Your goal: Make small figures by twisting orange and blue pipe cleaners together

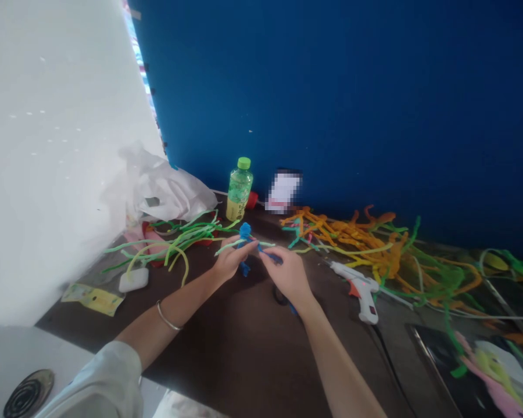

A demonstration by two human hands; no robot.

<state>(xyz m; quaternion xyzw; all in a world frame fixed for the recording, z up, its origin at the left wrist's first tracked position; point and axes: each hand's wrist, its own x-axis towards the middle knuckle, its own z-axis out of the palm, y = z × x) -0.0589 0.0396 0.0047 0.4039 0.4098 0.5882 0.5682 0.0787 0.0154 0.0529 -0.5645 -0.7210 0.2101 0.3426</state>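
Note:
My left hand (pixel 230 259) pinches a small blue pipe-cleaner figure (pixel 244 231), its twisted top rising above the fingers and a blue end hanging below. A pale green pipe cleaner (pixel 224 248) crosses the same grip and sticks out on both sides. Close beside it, my right hand (pixel 286 271) is closed on a blue pipe-cleaner strand (pixel 270 256) that runs toward the figure. The fingertips of both hands nearly meet. Under my right wrist, a dark round thing (pixel 280 295) is partly hidden.
A green-capped bottle (pixel 239 190) and a propped phone (pixel 283 190) stand behind my hands. To the right lie a glue gun (pixel 361 290) and orange pipe cleaners (pixel 353 235). Green pipe cleaners (pixel 192 238), a white case (pixel 133 280) and a plastic bag (pixel 169 188) are left.

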